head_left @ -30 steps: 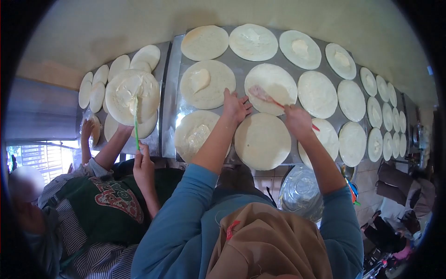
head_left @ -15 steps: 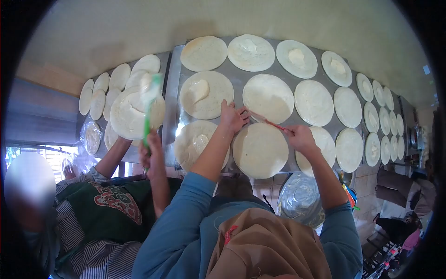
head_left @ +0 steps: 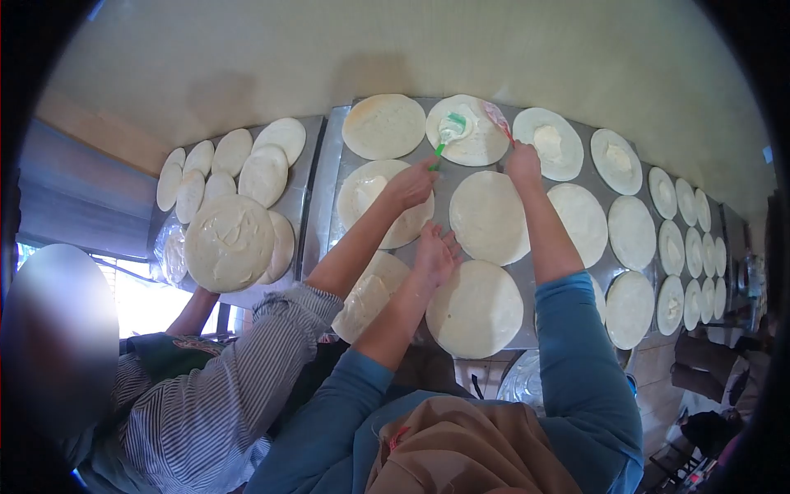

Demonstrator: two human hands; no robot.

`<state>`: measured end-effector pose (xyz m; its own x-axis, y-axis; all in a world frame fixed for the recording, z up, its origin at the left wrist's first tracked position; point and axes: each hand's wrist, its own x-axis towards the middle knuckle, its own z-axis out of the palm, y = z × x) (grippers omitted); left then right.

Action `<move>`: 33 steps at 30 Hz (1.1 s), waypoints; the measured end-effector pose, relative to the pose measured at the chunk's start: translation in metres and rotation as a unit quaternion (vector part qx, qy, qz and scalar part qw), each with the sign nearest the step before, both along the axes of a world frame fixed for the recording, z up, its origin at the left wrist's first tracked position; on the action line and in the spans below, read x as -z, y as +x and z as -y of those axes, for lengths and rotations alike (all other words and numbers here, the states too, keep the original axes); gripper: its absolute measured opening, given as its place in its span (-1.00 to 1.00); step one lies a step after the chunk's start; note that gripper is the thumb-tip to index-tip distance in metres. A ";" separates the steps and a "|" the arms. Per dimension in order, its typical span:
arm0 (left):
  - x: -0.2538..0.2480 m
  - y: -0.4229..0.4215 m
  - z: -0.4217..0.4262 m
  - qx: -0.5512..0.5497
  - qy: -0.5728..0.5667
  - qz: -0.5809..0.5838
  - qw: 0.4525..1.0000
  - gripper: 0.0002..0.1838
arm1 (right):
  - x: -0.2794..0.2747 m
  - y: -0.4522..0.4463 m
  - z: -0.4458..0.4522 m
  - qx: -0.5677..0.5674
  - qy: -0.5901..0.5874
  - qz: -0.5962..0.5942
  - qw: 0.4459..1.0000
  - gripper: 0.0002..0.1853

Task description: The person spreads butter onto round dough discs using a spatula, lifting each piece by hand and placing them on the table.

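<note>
Red spatula (head_left: 499, 120) in right grip (head_left: 524, 162) near flatbread (head_left: 480, 148)

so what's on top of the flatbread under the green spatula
The flatbread carries white spread. The green spatula and red spatula overlap it in this view; whatever their heads cover can't be seen.

Two spatulas (head_left: 499, 120), over thirty dough rounds (head_left: 475, 309)
</note>
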<state>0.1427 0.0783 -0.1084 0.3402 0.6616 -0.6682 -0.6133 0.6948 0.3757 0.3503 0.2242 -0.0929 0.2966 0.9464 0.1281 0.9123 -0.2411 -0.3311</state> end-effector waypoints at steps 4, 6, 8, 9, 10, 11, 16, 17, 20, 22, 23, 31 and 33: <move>0.028 0.000 0.001 -0.012 0.005 0.013 1.000 -0.40 | 0.030 0.014 0.004 -0.059 -0.044 0.057 0.996 -0.65; 0.034 -0.001 0.007 -0.038 0.026 0.049 0.998 -0.59 | 0.001 -0.004 0.027 -0.043 -0.055 -0.029 0.997 -0.51; 0.015 0.010 0.005 -0.065 0.031 0.006 0.997 -0.62 | 0.004 -0.005 0.037 -0.080 -0.046 0.023 0.995 -0.51; 0.036 0.012 -0.001 -0.055 0.016 -0.025 0.998 -0.57 | 0.031 0.010 0.030 -0.096 -0.048 0.082 0.991 -0.65; 0.042 0.012 -0.005 -0.076 0.017 -0.032 0.996 -0.57 | 0.033 0.012 0.037 -0.092 -0.052 0.091 0.990 -0.71; 0.043 0.014 -0.008 -0.049 0.025 -0.007 0.998 -0.51 | 0.029 0.013 0.042 -0.079 -0.056 0.103 0.990 -0.75; -0.002 0.014 0.003 -0.049 0.051 0.086 0.994 -0.33 | -0.005 0.013 0.073 -0.116 -0.050 0.152 0.980 -0.81; 0.005 0.016 0.001 -0.046 0.042 0.051 0.997 -0.33 | -0.014 0.013 0.078 -0.103 -0.057 0.171 0.978 -0.82; 0.010 0.018 -0.002 -0.032 0.030 0.001 0.999 -0.33 | -0.065 0.011 0.102 -0.101 -0.081 0.180 0.975 -0.81; 0.013 0.014 -0.001 -0.035 0.021 -0.018 0.999 -0.33 | -0.087 0.016 0.120 -0.099 -0.084 0.131 0.983 -0.81; 0.016 0.012 -0.002 -0.035 0.033 0.002 0.999 -0.31 | -0.092 0.016 0.128 -0.101 -0.078 0.078 0.989 -0.81; 0.002 0.001 -0.003 0.012 0.033 -0.013 0.999 -0.17 | -0.036 0.005 0.244 -0.065 -0.120 0.021 0.990 -0.69; -0.003 0.001 -0.006 0.019 0.032 0.001 0.999 -0.17 | -0.014 -0.004 0.269 -0.144 -0.030 0.018 0.989 -0.69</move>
